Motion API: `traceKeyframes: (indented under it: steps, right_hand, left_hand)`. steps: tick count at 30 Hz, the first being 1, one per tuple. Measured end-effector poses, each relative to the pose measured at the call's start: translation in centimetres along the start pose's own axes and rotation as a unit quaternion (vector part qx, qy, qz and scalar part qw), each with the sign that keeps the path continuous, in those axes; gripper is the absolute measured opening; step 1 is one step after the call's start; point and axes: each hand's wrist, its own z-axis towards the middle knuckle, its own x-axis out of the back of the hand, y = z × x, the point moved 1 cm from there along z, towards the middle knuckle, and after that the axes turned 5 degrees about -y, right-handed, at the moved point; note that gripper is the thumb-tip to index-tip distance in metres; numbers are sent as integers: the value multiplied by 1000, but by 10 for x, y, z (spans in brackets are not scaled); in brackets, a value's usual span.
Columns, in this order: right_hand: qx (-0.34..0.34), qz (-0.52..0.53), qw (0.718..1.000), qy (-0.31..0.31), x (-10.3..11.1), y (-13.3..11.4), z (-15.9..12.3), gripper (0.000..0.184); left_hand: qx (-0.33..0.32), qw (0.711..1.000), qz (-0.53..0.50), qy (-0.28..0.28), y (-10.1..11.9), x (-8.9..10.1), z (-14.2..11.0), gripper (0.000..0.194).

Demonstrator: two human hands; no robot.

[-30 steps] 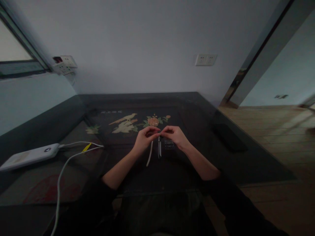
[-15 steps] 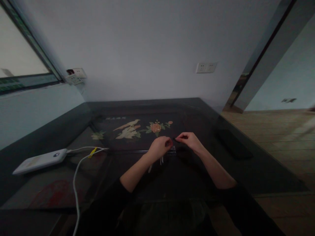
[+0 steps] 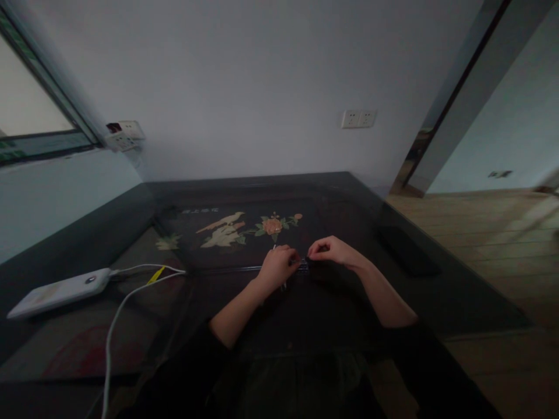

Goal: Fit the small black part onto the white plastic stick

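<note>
My left hand (image 3: 277,267) rests low on the dark glass-topped table (image 3: 458,291), fingers curled over thin pale strips whose tips show just below the hand (image 3: 283,285). My right hand (image 3: 332,251) is beside it, fingers pinched together on a small dark item I cannot make out. Between the two hands lies a small ridged metallic piece (image 3: 303,265). Both hands almost touch over it. A bird-and-flower inlay (image 3: 244,226) lies just beyond them.
A white power bank (image 3: 55,291) with white cables (image 3: 131,285) and a yellow tag lies at the left. A dark flat object (image 3: 408,250) sits near the table's right edge. Wall sockets (image 3: 358,119) are behind; wooden floor (image 3: 502,233) is to the right.
Both hands have dropped from a raised pinch down to the table surface. The pale strips that hung free from my left hand are now mostly hidden under it.
</note>
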Motion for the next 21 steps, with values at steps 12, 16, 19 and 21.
traceKeyframes:
  steps: [12,16,19,21]
  right_hand:
    - [48,-109,989,-90,-1,3,1,17]
    - [49,-120,987,-92,-1,1,0,16]
    - [55,-125,986,-90,-1,-1,0,15]
    - [59,-127,986,-90,-2,-1,-1,14]
  left_hand:
    - [4,1000,18,-9,-1,-5,0,11]
    - [6,1000,21,-2,1,-4,-1,10]
    - [12,1000,21,-6,1,-3,-2,10]
    - [15,1000,18,-13,2,-3,-2,10]
